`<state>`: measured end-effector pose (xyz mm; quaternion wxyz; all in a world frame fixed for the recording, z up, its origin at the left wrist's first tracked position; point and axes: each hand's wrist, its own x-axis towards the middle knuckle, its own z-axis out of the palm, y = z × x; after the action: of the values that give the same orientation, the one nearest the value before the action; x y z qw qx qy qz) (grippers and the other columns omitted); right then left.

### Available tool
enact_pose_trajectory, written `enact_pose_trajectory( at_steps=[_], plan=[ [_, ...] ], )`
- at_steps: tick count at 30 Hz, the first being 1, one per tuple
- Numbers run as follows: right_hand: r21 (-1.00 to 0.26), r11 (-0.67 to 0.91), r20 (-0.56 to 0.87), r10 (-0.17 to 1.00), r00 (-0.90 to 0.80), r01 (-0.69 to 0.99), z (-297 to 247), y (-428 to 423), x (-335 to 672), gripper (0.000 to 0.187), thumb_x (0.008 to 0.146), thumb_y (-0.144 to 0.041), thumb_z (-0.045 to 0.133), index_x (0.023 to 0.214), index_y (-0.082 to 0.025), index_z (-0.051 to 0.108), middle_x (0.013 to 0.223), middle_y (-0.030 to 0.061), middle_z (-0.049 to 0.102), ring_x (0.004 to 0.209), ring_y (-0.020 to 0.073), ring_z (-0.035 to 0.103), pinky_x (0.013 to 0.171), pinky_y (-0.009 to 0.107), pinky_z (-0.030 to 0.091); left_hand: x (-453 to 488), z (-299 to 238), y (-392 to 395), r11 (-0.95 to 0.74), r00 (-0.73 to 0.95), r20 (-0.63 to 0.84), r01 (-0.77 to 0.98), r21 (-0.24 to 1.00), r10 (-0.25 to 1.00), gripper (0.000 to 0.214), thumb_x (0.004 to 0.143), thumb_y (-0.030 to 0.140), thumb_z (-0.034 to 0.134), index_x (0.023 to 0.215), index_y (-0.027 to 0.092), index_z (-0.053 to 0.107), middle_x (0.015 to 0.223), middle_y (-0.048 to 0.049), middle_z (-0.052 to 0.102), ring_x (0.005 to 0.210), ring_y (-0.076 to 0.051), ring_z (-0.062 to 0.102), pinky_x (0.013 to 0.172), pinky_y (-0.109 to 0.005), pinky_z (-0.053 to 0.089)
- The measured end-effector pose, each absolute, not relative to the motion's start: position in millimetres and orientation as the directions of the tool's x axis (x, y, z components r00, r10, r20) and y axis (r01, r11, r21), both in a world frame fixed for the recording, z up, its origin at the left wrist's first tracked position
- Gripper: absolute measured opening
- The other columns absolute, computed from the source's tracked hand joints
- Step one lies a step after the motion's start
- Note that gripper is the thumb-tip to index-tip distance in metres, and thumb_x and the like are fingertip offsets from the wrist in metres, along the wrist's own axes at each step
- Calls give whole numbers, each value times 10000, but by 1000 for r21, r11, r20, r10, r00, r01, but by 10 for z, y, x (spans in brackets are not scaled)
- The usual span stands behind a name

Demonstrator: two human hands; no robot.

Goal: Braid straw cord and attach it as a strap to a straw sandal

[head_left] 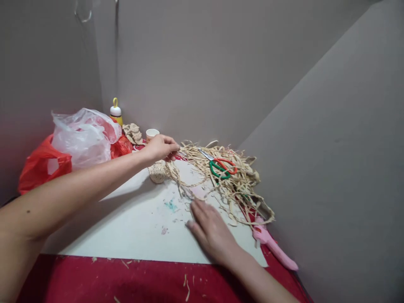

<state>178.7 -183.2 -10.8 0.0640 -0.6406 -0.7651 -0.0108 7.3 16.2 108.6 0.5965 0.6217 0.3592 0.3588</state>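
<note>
My left hand (162,147) reaches across to the back of the white board (132,229). Its fingers are pinched together at the left edge of a heap of pale straw strips (243,181), and what they hold is too small to make out. Below that hand sits a coil of braided straw cord (157,172), with a loose length trailing right toward the heap. My right hand (213,229) rests palm down on the board, fingers stretched out, just below the trailing cord. Scissors (217,164) with one green and one red handle lie on the straw, blades pointing up-left.
A pink glue gun (274,244) lies at the right edge. Plastic bags (85,136), a yellow bottle (115,112), woven straw pieces (133,134) and a paper cup (152,133) stand at the back left. Grey walls surround the red-covered table (151,280), where straw scraps lie.
</note>
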Motion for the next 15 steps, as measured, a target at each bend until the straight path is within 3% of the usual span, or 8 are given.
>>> enact_pose_trajectory(
  at_steps=[3,5,7,10,13,15],
  plan=[
    [-176,579,85,815,-573,796,-97,-2047,1497,596,915,-459,443,1450,-225,319,1504,126,318,1392,254,261,1112,490,258,224,907,266,32,468,-13,-31,999,884,176,742,101,669,583,118,596,532,-24,627,428,-75,567,441,-175,424],
    [-241,684,24,714,-700,689,-83,-2117,1425,586,917,-481,441,1454,-302,289,1519,56,302,1406,217,228,1134,455,219,309,790,321,87,456,-45,-71,994,889,140,737,116,679,620,119,601,575,-29,653,443,-74,582,444,-169,441],
    [-225,613,-13,775,-632,757,-61,-2128,1535,564,927,-470,431,1450,-303,299,1509,58,324,1398,230,249,1129,490,209,359,690,355,147,453,-82,-111,983,888,110,732,127,684,653,117,608,624,-36,674,458,-74,594,443,-165,456],
    [-159,487,59,873,-484,859,-3,-2086,1873,602,868,-495,528,1394,-225,417,1416,137,461,1323,300,388,1085,550,271,368,585,374,233,480,-129,-163,959,868,97,712,127,699,666,109,615,656,-48,682,467,-79,603,435,-163,470],
    [-171,547,299,821,-486,820,116,-1989,2075,435,872,-329,555,1292,-221,513,1190,106,655,1119,233,594,1052,483,357,346,523,356,293,524,-149,-204,934,838,90,699,127,709,679,106,623,665,-52,680,484,-86,611,437,-164,485],
    [-189,557,517,757,-400,809,242,-1884,2068,366,858,-227,560,1224,-243,555,1083,75,702,1020,209,644,1000,437,421,333,489,318,316,550,-147,-226,921,822,94,701,135,708,688,115,618,664,-45,677,494,-87,613,446,-165,493]
  ],
)
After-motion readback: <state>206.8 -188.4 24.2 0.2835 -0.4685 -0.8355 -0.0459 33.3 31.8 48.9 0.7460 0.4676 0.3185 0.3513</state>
